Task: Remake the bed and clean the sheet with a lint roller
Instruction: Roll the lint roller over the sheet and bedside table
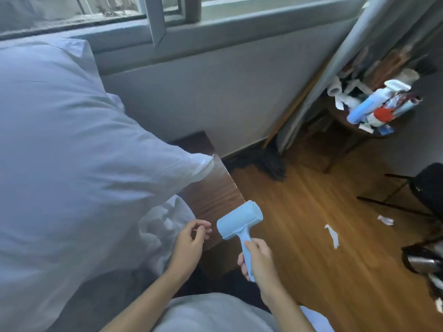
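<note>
A white duvet point(72, 144) covers the bed and fills the left half of the view, with a crumpled fold of white sheet point(160, 226) at its near edge. My right hand point(257, 262) grips the handle of a light blue lint roller point(239, 221), held upright in the air over the bed's dark wooden end board point(211, 195). My left hand point(189, 243) hovers just left of the roller head, fingers curled and apart, holding nothing that I can make out.
Wooden floor point(311, 224) lies to the right, with white paper strips point(332, 234) scattered on it. A small round table point(364, 121) piled with rolls and clutter stands at the back right. A dark chair point(424, 188) and a window wall border the room.
</note>
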`<state>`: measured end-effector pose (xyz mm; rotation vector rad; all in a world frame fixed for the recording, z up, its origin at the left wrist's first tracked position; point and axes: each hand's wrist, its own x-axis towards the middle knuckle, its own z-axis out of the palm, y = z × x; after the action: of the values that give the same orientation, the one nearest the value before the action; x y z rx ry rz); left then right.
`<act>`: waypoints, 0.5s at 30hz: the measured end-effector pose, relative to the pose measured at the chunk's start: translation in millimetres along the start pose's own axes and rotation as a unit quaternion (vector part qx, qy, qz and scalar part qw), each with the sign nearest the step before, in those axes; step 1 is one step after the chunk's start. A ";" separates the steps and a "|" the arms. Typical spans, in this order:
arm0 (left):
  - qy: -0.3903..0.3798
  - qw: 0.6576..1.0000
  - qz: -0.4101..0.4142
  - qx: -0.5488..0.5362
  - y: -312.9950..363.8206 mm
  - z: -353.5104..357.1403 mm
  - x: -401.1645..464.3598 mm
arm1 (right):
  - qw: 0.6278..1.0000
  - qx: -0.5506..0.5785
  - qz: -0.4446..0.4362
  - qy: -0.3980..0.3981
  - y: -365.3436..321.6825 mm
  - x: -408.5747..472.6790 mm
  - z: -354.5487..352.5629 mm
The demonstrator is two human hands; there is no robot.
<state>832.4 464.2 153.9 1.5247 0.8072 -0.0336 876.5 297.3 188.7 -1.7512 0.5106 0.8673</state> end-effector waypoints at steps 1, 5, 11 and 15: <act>0.008 1.000 -0.007 0.003 -0.3 0.5 7.4 | 1.000 -0.015 0.001 -0.002 -7.4 8.7 0.1; 0.058 0.997 -0.050 0.006 2.1 3.6 37.0 | 0.996 -0.086 -0.017 -0.006 -36.2 53.4 1.8; 0.131 0.981 -0.146 0.000 8.8 25.9 106.1 | 0.986 -0.168 -0.022 -0.007 -82.8 158.1 12.0; 0.114 0.951 -0.289 -0.019 -3.2 36.2 144.3 | 0.968 -0.239 -0.063 -0.042 -120.7 237.6 36.6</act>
<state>954.6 498.0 76.0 1.2231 1.4119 -0.2764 1102.9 390.2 77.0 -2.1430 0.1325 1.0276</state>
